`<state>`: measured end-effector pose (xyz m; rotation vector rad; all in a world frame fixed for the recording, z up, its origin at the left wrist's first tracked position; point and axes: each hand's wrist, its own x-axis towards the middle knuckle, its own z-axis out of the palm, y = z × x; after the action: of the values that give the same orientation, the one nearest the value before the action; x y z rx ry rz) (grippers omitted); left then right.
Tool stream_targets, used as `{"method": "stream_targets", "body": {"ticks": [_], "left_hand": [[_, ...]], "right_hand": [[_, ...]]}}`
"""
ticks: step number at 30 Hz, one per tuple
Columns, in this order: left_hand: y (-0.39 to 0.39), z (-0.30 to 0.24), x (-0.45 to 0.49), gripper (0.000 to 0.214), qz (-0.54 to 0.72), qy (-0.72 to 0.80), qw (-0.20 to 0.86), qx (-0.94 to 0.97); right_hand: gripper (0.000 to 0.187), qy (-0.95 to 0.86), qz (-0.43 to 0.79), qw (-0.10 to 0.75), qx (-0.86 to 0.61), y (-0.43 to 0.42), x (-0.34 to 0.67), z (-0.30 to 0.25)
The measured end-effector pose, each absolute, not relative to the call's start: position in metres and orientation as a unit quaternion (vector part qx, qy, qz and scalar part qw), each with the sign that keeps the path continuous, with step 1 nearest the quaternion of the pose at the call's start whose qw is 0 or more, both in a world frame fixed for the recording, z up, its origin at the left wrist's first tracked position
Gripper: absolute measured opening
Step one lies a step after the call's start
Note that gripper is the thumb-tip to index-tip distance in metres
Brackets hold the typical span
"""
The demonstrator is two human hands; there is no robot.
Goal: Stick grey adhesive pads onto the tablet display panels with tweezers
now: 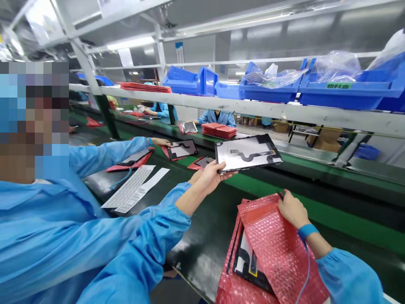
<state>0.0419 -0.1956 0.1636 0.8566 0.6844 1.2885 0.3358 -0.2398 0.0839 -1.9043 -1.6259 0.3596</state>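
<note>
My left hand (209,177) grips the near left corner of a flat screen panel (256,153), thumb on top and fingers underneath. Its silvery back faces up, with a dark curved flex cable and a black frame; the panel is raised above the bench. My right hand (294,211), with a blue wrist strap, is closed on the upper edge of a red bubble-wrap bag (278,240). Something small and black shows at its fingertips. Beneath that bag lies a second screen panel (243,257), partly covered, on more red bubble wrap.
At left, a co-worker in blue reaches one hand (161,142) to another panel (183,148). White label sheets (129,190) lie on the dark bench. Stacked red bags (219,130) sit across the line. Blue bins (344,90) stand on the shelf rail overhead.
</note>
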Motion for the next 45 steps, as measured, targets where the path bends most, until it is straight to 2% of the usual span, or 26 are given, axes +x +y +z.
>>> {"method": "stream_targets", "body": {"ticks": [6,9,13,15,19,28,35,38,41,43,45], "left_hand": [[-0.234,0.156,0.050,0.022,0.576,0.312,0.669,0.352],[-0.247,0.153,0.048,0.018,0.574,0.317,0.668,0.350],[-0.239,0.154,0.035,0.006,0.573,0.344,0.658,0.347],[-0.225,0.155,0.030,0.010,0.567,0.360,0.654,0.347],[-0.195,0.155,0.035,0.019,0.517,0.401,0.664,0.362],[-0.182,0.120,0.103,0.026,0.274,0.445,0.722,0.453],[-0.161,0.094,0.148,0.043,0.171,0.449,0.717,0.504],[-0.159,0.092,0.149,0.041,0.155,0.470,0.682,0.538],[-0.161,0.090,0.142,0.031,0.172,0.498,0.617,0.585],[-0.165,0.091,0.137,0.034,0.206,0.542,0.495,0.647],[-0.172,0.098,0.134,0.048,0.229,0.581,0.318,0.713]], "right_hand": [[0.023,-0.530,0.308,0.384,-0.690,-0.215,0.349,0.090],[0.027,-0.474,0.372,0.406,-0.687,-0.224,0.352,0.081],[0.029,-0.417,0.436,0.422,-0.677,-0.247,0.356,0.060],[0.029,-0.399,0.454,0.431,-0.670,-0.256,0.361,0.051],[0.028,-0.372,0.441,0.460,-0.675,-0.261,0.373,0.037],[0.023,-0.391,0.344,0.490,-0.699,-0.270,0.379,0.022],[0.034,-0.411,0.377,0.496,-0.665,-0.279,0.372,0.020],[0.041,-0.409,0.403,0.503,-0.646,-0.280,0.371,0.018],[0.047,-0.390,0.411,0.521,-0.639,-0.284,0.378,0.016],[0.047,-0.368,0.399,0.544,-0.640,-0.290,0.389,0.016],[0.044,-0.342,0.379,0.571,-0.643,-0.299,0.406,0.017]]}}
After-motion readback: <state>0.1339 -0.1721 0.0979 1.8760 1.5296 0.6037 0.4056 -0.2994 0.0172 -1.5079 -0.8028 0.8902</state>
